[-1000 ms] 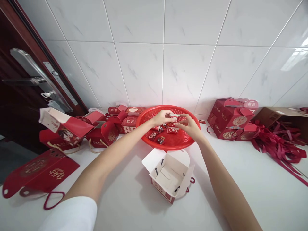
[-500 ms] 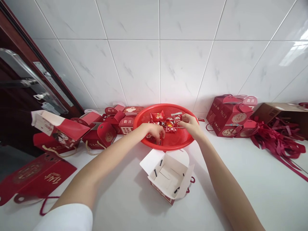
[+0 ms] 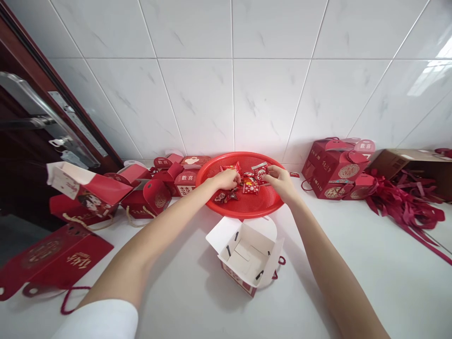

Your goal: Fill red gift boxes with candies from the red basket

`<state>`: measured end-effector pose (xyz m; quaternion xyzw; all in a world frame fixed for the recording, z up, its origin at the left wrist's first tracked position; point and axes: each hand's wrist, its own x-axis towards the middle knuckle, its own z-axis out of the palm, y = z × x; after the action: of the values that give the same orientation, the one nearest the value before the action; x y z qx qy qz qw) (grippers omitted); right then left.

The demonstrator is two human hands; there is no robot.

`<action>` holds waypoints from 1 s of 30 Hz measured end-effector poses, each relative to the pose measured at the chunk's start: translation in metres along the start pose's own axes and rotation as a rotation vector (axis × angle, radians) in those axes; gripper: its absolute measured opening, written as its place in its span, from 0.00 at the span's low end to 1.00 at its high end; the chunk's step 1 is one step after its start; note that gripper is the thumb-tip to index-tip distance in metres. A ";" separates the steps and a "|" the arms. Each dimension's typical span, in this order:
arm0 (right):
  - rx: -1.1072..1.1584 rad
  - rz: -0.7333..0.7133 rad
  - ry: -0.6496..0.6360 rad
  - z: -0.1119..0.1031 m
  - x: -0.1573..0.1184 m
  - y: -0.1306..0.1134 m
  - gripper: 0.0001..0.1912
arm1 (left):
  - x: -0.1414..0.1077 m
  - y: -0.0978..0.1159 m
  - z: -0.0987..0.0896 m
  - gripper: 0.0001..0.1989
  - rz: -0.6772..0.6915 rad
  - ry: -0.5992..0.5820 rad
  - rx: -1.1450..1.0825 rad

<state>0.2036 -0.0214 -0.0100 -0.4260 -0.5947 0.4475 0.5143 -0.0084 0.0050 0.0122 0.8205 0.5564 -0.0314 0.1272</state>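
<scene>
Both my hands are inside a red plastic basket (image 3: pixel 263 205) with perforated walls. Several wrapped candies lie in it, among them a red one with white dots (image 3: pixel 250 188) near the middle. My left hand (image 3: pixel 227 179) is closed at the left part of the pile; what its fingers hold, if anything, is hidden. Between the thumb and fingers of my right hand (image 3: pixel 280 181) is the edge of a red-and-white candy packet (image 3: pixel 260 172). In front of the basket stands a small gift box (image 3: pixel 247 254), its flaps spread and its white inside bare.
Red gift boxes (image 3: pixel 146 200) crowd the left side, some with rope handles. More boxes (image 3: pixel 334 169) are stacked at right, beside dark red ribbons (image 3: pixel 406 205) and a cardboard box (image 3: pixel 391 162). A tiled wall (image 3: pixel 197 103) rises behind; a door handle (image 3: pixel 52 117) is at far left.
My left hand has moved up and away from me within the basket, uncovering candies at its near left side. My right hand stays at the packet, shifted only slightly.
</scene>
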 end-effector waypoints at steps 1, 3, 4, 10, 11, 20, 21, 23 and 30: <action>-0.005 -0.007 -0.003 0.000 0.000 0.000 0.12 | 0.002 -0.001 0.001 0.20 -0.017 0.020 0.014; -0.018 -0.015 -0.014 -0.001 0.000 0.001 0.12 | 0.005 -0.002 0.004 0.21 -0.046 0.017 0.038; -0.024 -0.015 -0.018 -0.001 0.000 0.001 0.12 | 0.007 -0.002 0.007 0.20 -0.056 -0.002 0.047; -0.035 -0.020 -0.029 -0.001 -0.002 0.001 0.12 | 0.013 -0.002 0.015 0.20 -0.080 -0.068 0.052; -0.036 -0.019 -0.025 -0.001 -0.001 0.001 0.12 | 0.014 -0.002 0.015 0.20 -0.080 -0.074 0.041; 0.018 -0.066 0.063 0.001 -0.001 0.000 0.11 | 0.019 -0.016 0.005 0.12 -0.083 0.039 -0.075; 0.025 -0.064 0.067 0.001 -0.001 -0.001 0.10 | 0.020 -0.020 0.002 0.11 -0.106 0.059 -0.063; 0.038 -0.050 0.059 0.001 -0.002 -0.003 0.11 | 0.024 -0.027 -0.003 0.09 -0.155 0.062 -0.030; 0.080 -0.028 0.040 0.002 0.000 -0.004 0.11 | 0.040 -0.031 -0.008 0.13 -0.206 -0.119 0.054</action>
<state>0.2016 -0.0226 -0.0064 -0.4057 -0.5720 0.4547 0.5491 -0.0228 0.0534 0.0064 0.7589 0.6281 -0.1078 0.1340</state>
